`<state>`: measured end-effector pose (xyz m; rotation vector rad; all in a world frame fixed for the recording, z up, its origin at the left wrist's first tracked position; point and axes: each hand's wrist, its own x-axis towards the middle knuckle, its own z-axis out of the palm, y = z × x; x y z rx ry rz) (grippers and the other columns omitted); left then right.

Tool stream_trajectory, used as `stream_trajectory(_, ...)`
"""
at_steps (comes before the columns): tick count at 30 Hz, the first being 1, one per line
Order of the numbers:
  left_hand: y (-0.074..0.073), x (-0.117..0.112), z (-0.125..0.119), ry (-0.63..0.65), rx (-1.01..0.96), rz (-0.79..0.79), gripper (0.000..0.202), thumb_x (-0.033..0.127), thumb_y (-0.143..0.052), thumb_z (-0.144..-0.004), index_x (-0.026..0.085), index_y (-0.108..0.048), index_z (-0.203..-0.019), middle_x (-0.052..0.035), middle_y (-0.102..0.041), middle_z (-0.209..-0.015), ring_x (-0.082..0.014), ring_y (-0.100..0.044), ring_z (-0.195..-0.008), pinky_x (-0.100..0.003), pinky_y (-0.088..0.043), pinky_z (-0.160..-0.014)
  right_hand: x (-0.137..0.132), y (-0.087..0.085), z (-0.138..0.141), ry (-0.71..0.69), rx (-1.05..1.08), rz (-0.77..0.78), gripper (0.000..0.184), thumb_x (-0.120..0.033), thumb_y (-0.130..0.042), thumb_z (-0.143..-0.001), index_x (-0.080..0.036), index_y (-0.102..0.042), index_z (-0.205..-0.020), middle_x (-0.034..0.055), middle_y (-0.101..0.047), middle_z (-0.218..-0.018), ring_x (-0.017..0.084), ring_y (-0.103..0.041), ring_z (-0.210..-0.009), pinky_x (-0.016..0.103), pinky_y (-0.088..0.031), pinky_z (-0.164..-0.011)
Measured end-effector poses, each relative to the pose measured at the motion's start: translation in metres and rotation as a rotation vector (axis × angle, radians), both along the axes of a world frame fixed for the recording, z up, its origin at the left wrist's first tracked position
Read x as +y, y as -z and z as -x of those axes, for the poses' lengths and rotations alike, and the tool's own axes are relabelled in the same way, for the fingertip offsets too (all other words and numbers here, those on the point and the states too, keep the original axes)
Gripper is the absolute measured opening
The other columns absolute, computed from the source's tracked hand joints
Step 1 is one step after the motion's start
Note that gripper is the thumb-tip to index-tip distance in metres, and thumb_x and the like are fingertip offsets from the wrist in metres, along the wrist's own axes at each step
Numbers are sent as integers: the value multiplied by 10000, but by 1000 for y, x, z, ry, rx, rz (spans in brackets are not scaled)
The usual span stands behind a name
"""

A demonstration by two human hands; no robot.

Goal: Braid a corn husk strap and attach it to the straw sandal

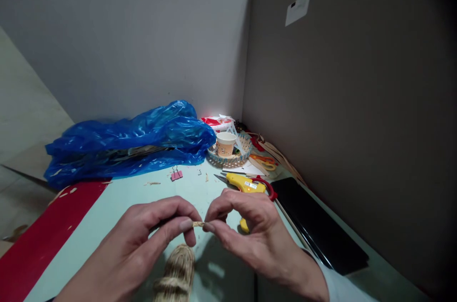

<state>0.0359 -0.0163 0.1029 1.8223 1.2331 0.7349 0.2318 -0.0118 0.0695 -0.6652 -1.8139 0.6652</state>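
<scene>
Between both hands runs a short straw-coloured strip (pixel 198 224), perhaps dried plant fibre. My left hand (pixel 153 230) pinches one end of it between thumb and fingers. The other end sits in the pinch of my right hand (pixel 246 226). Just below, on the table, lies a small slipper-shaped piece of woven straw (pixel 178 268) with a band across it; its lower part is cut off by the picture's edge. Behind my right hand is a yellow glue gun (pixel 243 182), partly hidden by that hand.
A blue plastic bag (pixel 135 137) spreads across the back left. A woven basket (pixel 230 161) holds a paper cup (pixel 226 144). Orange-handled scissors (pixel 266 161), a pink binder clip (pixel 176 176) and a black flat object (pixel 317 226) lie around. Partition walls (pixel 160 30) enclose the table.
</scene>
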Motion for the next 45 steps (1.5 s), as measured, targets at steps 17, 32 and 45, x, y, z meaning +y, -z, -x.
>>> stream_trajectory(17, 12, -4, -17, -217, 42, -38, 220, 392, -654, -779, 230, -666, -630, 12, -611, -604, -168, -536, -582, -240, -394, -543, 7, 11, 4, -46, -22, 190, 44, -133, -651, -838, -161, -682, -849, 2, -684, -760, 116, -617, -700, 220, -497, -689)
stream_trajectory(32, -2, 17, -6, 67, 126, 196, 276, 419, -563, -856, 237, -709, -708, 9, -678, -692, -174, -595, -681, -219, -424, -629, 12, 5, -1, -47, 17, 402, 88, -82, -633, -807, -148, -673, -765, -6, -669, -714, 108, -586, -661, 204, -471, -634)
stream_trajectory(45, 23, 30, -11, -26, 47, 278, 318, 448, -542, -817, 189, -580, -637, 46, -439, -574, -141, -384, -579, -244, -304, -532, 14, 30, 2, 206, -400, -342, 208, -109, -484, -925, -68, -686, -898, 96, -628, -756, 192, -468, -707, 341, -407, -666)
